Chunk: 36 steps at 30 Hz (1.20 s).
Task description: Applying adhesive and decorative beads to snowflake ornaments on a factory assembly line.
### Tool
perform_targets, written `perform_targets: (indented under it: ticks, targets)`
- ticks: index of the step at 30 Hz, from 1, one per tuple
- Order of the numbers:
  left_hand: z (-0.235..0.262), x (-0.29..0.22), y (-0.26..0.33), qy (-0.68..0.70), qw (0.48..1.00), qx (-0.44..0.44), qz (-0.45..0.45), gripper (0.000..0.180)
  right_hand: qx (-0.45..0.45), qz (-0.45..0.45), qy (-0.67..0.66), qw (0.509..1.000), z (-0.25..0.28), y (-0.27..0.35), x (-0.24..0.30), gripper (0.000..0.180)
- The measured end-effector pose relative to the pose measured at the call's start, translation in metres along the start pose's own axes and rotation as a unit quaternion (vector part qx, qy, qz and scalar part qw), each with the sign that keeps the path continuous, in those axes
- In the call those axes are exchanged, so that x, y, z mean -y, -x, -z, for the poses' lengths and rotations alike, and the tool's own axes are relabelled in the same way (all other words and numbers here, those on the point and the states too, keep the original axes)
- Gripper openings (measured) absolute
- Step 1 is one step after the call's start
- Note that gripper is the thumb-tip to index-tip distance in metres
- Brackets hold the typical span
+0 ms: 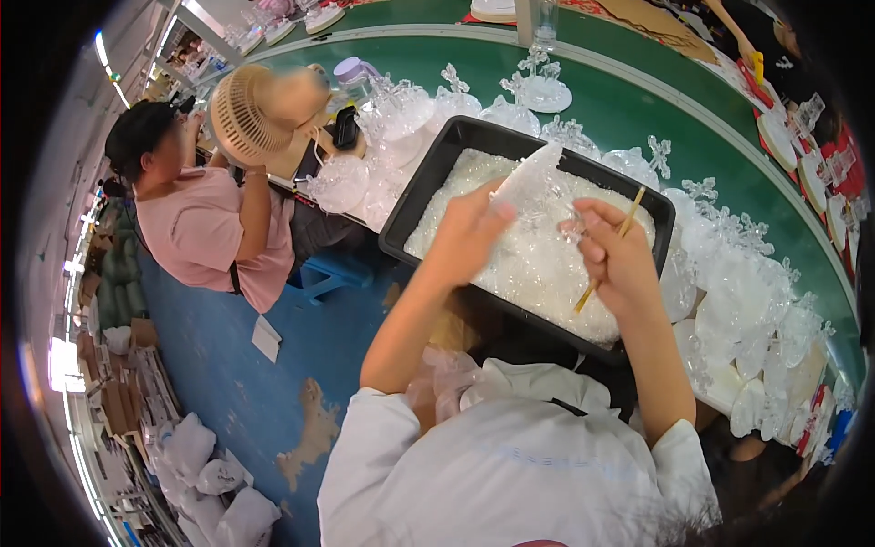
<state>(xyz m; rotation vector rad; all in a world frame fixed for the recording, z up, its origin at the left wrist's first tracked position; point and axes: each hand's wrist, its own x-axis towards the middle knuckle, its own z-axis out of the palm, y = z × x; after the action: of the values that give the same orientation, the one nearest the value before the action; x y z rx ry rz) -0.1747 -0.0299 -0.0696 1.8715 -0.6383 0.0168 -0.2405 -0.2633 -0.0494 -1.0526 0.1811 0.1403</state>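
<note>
Over a black tray (pixel 418 193) of white glittery flakes (pixel 533 278), my left hand (pixel 463 235) grips a round white base (pixel 536 170) by its edge. The base is tilted, and a clear plastic ornament seems to stand on its side toward my right hand; its shape is hard to make out. My right hand (pixel 623 260) is closed around a thin brush (pixel 632 210) with a yellowish handle, which slants down toward the flakes. Its thumb and fingertips are close to the clear ornament, and I cannot tell whether they touch it.
Finished-looking white bases with clear ornaments (pixel 743 292) crowd the table right of the tray, and more (pixel 401 114) stand behind it. A beige fan (pixel 248 114) and a purple-lidded bottle (pixel 354 75) are at the left. Beyond runs a green conveyor (pixel 629 87). A co-worker (pixel 205 210) sits left.
</note>
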Motion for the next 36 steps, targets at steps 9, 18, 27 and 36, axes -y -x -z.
perform_targets:
  ticks: [9, 18, 27, 36]
  targets:
    - [0.007, 0.052, -0.013, 0.035, 0.995, -0.077, 0.059, 0.029, 0.083, 0.377, 0.538, 0.749, -0.068, -0.12, 0.085, 0.037]
    - [0.005, 0.038, -0.007, -0.082, 0.99, -0.073, 0.088, 0.036, 0.237, 0.332, 0.733, 0.544, -0.168, -0.284, 0.066, 0.035]
    - [-0.003, 0.039, -0.01, -0.088, 0.992, -0.044, 0.083, 0.017, 0.292, 0.343, 0.72, 0.528, -0.176, -0.304, 0.048, 0.043]
    - [0.0, 0.029, -0.004, -0.163, 0.984, 0.062, 0.032, 0.012, 0.072, 0.345, 0.786, 0.507, -0.077, -0.331, 0.139, 0.039]
